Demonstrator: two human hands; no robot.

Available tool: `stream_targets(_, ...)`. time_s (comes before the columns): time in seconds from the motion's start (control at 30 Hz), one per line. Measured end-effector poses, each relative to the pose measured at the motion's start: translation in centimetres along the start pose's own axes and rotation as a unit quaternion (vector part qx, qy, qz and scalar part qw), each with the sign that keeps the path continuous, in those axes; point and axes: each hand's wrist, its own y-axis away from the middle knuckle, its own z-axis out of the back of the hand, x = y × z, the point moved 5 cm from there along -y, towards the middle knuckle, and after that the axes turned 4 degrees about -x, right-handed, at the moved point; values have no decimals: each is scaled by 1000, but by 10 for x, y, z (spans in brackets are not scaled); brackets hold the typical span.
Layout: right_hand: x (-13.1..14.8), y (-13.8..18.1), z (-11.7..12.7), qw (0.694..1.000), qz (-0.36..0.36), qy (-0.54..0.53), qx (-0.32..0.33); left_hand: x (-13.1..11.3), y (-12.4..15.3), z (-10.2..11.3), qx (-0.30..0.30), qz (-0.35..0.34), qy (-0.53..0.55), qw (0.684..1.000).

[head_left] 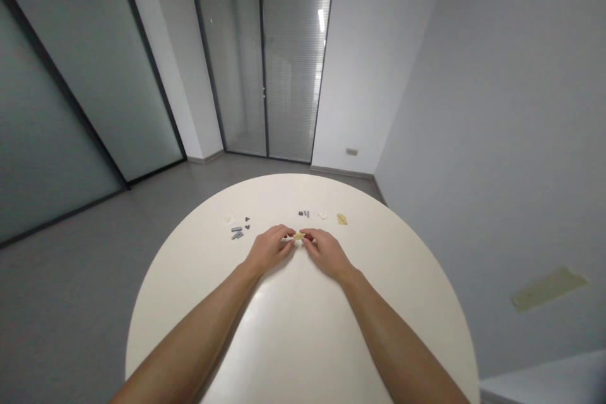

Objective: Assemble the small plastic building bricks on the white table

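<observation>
Small tan piece (pixel 298 237) pinched between two hands

The piece is pale yellow-tan, flat and tiny, too small to make out its surface. It sits just above the bench (pixel 303 328), towards its far side and near the middle, with the fingertips of the left hand (pixel 269 248) on its left end and those of the right hand (pixel 326 251) on its right end.

Table (pixel 293 341) is open on the near side and out to both edges. Obstacles just beyond the left hand (pixel 269 247): grey pieces (pixel 238 231). Beyond the right hand (pixel 326 252): dark pieces (pixel 303 213) and a tan piece (pixel 341 219) (tiny white bit between those 2), with 1 clear lane between the clusters.
</observation>
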Motion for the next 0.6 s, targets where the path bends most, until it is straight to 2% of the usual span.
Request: stream_targets(0.6, -1, 0, 0, 1000, -7, -1, -6, 1, -1, -1, 2, 7, -11, 1000)
